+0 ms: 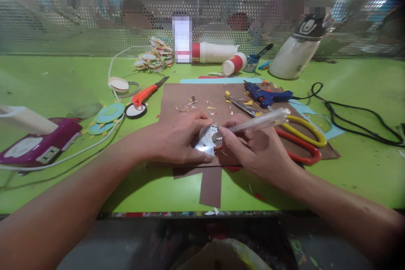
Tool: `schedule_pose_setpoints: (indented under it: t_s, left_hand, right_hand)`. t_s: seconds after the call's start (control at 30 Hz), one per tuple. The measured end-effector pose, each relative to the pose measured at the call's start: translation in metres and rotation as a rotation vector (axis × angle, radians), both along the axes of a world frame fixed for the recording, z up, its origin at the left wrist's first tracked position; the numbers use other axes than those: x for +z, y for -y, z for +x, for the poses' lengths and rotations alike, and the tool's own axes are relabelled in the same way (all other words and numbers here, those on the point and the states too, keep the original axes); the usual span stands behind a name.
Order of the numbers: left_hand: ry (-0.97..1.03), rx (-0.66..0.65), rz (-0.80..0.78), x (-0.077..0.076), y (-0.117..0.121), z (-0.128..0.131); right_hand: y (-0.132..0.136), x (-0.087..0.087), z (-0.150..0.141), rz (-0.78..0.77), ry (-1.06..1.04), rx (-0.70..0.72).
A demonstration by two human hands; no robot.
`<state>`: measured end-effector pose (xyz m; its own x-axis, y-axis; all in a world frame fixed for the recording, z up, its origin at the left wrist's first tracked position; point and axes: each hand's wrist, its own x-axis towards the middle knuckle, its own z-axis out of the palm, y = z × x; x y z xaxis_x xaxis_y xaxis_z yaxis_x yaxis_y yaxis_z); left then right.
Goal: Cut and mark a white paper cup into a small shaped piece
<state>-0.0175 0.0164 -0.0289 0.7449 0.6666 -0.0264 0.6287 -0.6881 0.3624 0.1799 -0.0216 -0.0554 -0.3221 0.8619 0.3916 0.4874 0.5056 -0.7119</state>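
Observation:
My left hand (186, 135) lies on the brown paper sheet (177, 93), thumb and fingers curved around a shiny clear protractor (205, 147) with printed markings, gripping it. A round piece lies partly under the protractor, mostly covered. My right hand (253, 145) is closed around a clear-barrelled pen (262, 121), tilted up to the right, its tip end down at the protractor's edge. Beside the right hand lie scissors (311, 133) with yellow and red handles. Small paper scraps (210, 105) are scattered beyond both hands.
A blue glue gun (265, 95) with a black cord lies behind the right hand. An orange-handled knife (144, 94) and a purple power socket (60, 135) with white cable are left. Paper cups (234, 64), a phone (182, 40) and a white bottle (292, 57) stand at the back.

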Motion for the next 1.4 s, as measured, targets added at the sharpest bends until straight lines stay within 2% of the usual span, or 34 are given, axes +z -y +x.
schedule_pose_setpoints:
  t_s: [0.3, 0.53, 1.0, 1.4]
  left_hand:
    - [0.011, -0.018, 0.005, -0.0004, -0.0005, -0.0004]
    - [0.009, -0.023, 0.000, -0.0004, -0.0008, 0.0000]
    - [0.011, -0.022, -0.004, 0.0001, -0.0015, 0.0003]
    - [0.011, -0.011, -0.008, 0.0008, -0.0012, -0.0006]
  right_hand:
    - [0.0023, -0.0012, 0.0016, 0.005, -0.013, -0.017]
    - [0.0023, -0.0048, 0.0025, -0.046, -0.027, -0.009]
    - [0.0048, -0.0019, 0.0021, 0.014, 0.002, -0.023]
    - [0.0052, -0.0050, 0.0017, -0.022, -0.026, -0.031]
